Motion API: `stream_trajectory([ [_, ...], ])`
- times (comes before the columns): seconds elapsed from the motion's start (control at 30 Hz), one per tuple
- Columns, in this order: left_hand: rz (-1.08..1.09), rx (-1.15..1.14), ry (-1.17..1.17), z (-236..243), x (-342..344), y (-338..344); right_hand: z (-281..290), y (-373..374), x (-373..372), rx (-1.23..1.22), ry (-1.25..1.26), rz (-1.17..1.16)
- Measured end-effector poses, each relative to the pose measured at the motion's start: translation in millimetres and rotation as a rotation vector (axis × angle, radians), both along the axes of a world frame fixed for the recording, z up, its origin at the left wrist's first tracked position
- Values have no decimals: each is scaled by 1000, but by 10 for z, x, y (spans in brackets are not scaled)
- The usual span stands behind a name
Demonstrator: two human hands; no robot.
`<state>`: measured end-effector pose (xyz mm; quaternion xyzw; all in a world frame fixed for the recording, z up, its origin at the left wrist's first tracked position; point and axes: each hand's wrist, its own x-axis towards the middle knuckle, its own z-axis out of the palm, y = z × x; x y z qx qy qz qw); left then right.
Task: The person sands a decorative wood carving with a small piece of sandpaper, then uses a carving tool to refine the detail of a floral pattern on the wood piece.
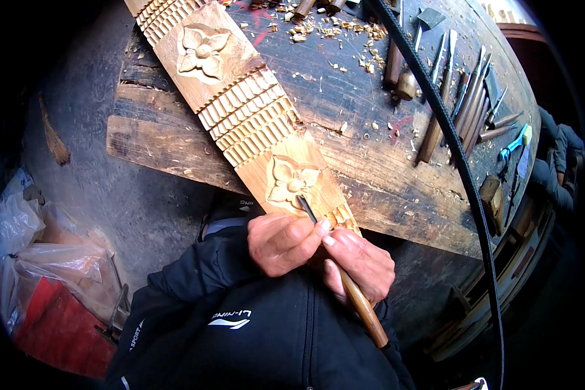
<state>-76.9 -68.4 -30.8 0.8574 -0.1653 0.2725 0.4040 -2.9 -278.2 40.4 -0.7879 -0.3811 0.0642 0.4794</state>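
Note:
A long pale board (253, 107), carved with flowers and rows of fluted ridges, slants from the upper left down to my body. Its nearer flower (294, 181) has four petals round a raised centre. A wood-carving gouge (364, 312) with a brown wooden handle lies across my hands, its dark metal tip against the flower's near petals. My right hand (364, 263) is closed round the gouge, the handle running out below it. My left hand (283, 244) is closed with its fingers pinched on the blade's shank, resting on the board's near end.
The worn wooden bench (396, 188) carries scattered shavings (370, 39). Several chisels (471, 104) lie at the right, with a mallet-like tool (406, 84), a blue brush (517, 143) and a wooden block (492, 195). A black cord (458, 140) crosses the right side. Plastic bags (65, 260) sit lower left.

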Motion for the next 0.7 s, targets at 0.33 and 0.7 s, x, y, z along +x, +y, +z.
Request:
stream_trajectory([
  [0.33, -44, -86, -116, -14, 78, 2, 102, -143, 96, 51, 75, 110],
  [0.7, -56, -26, -26, 15, 12, 40, 336, -72, 218, -161, -29, 116],
])
